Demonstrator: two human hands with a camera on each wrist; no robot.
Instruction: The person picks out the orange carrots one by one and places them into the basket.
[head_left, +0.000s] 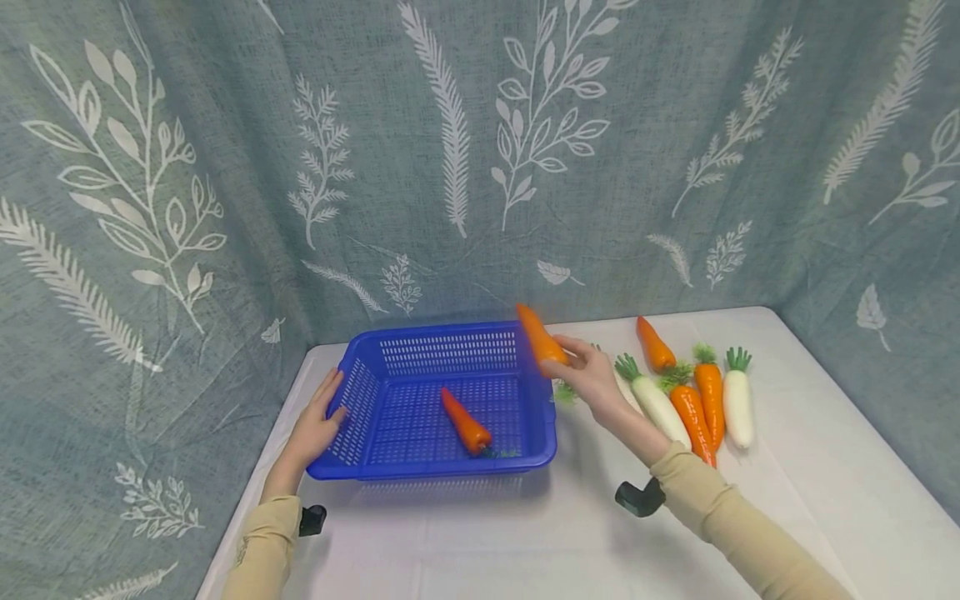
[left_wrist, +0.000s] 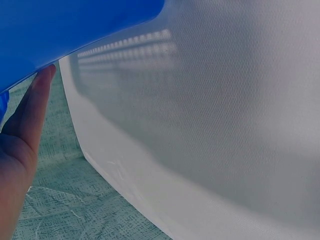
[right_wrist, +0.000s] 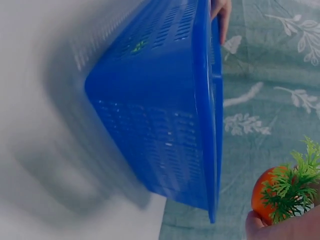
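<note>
My right hand (head_left: pixel 588 375) holds a carrot (head_left: pixel 538 337) above the right rim of a blue plastic basket (head_left: pixel 442 468), its pointed end tilted up and to the left. In the right wrist view the carrot's rounded end (right_wrist: pixel 261 196) and green leaves (right_wrist: pixel 285 197) show beside the fingers. My left hand (head_left: pixel 313 429) rests against the basket's left rim with fairly straight fingers; in the left wrist view this hand (left_wrist: pixel 27 125) touches the blue edge from outside. Another carrot (head_left: pixel 465 421) lies inside the basket, on the right half of its floor.
Right of the basket lie several carrots (head_left: pixel 708 396) and white radishes (head_left: pixel 738 408) on the white tablecloth (head_left: pixel 465 542). My right forearm partly covers this group. A patterned green-grey curtain (head_left: pixel 480 167) hangs behind the table and at both sides.
</note>
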